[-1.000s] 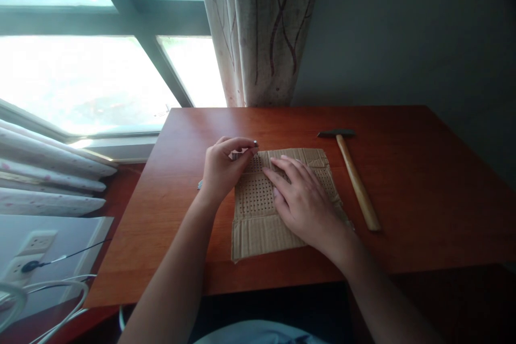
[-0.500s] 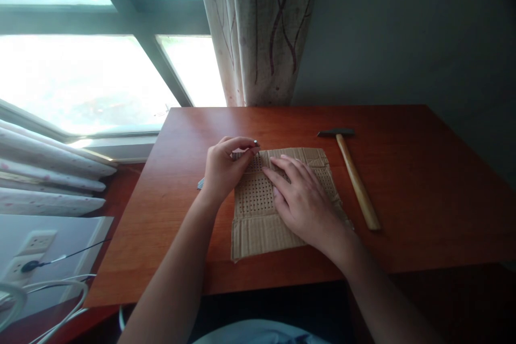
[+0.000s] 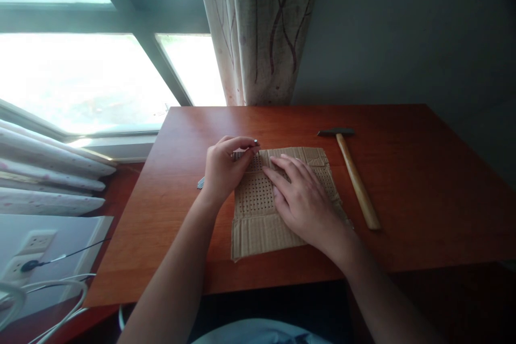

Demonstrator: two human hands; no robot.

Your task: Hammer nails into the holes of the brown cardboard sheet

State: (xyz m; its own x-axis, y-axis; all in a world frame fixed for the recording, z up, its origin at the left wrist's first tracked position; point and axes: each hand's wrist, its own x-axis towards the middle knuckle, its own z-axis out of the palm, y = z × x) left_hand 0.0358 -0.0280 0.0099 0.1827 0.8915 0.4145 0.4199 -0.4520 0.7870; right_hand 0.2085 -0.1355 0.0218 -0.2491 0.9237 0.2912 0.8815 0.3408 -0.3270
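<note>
Left hand (image 3: 223, 172) pinches a small metal-ended piece (image 3: 255, 143) near the perforated cardboard's (image 3: 258, 236) far edge; right hand (image 3: 302, 199) flat on it, gripping nothing. Virtually no change since a second ago, so reads as steadying. Cardboard's on the surface (image 3: 419, 188), hammer (image 3: 357, 185) to its right.

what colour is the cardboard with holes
The cardboard is light brown, best seen in the head view.

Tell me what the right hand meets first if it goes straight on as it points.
Probably the left hand, at its fingertips, which pinch a small metal piece; height above the cardboard is hard to judge.
</note>
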